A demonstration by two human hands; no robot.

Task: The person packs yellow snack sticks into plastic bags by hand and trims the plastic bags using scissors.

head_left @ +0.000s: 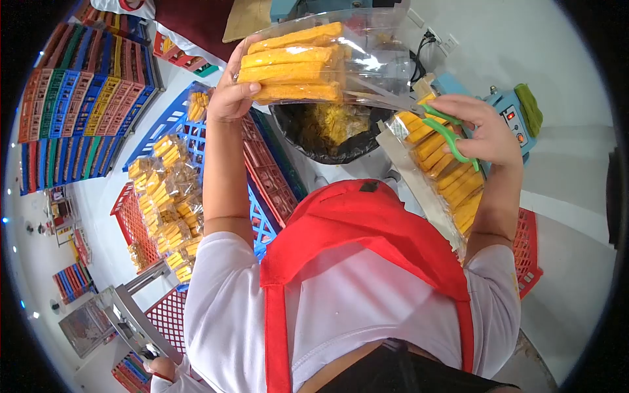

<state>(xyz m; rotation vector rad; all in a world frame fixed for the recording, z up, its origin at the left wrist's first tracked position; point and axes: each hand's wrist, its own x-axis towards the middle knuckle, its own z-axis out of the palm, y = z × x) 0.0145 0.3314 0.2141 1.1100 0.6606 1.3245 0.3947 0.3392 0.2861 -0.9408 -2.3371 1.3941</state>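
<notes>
My left hand point(234, 85) is closed around one end of a clear plastic bag of yellow sticks point(295, 64), raised in front of me. The bag's loose film stretches to the right, past the sticks. My right hand point(483, 131) grips green-handled scissors point(451, 136), fingers in the loops. Their blades point left along the lower edge of the loose film; whether they touch it I cannot tell. Below the bag stands a bin with a black liner point(357, 152), yellow scraps inside. Near my right forearm, more wrapped yellow sticks point(452, 180) lie in a long tray.
A blue crate point(164, 118) and many bagged yellow sticks point(167, 196) are to my left, beside a red crate point(131, 219). Stacked coloured crates point(82, 98) stand farther off. A blue machine point(514, 124) sits at right. Other people are at upper left and lower left.
</notes>
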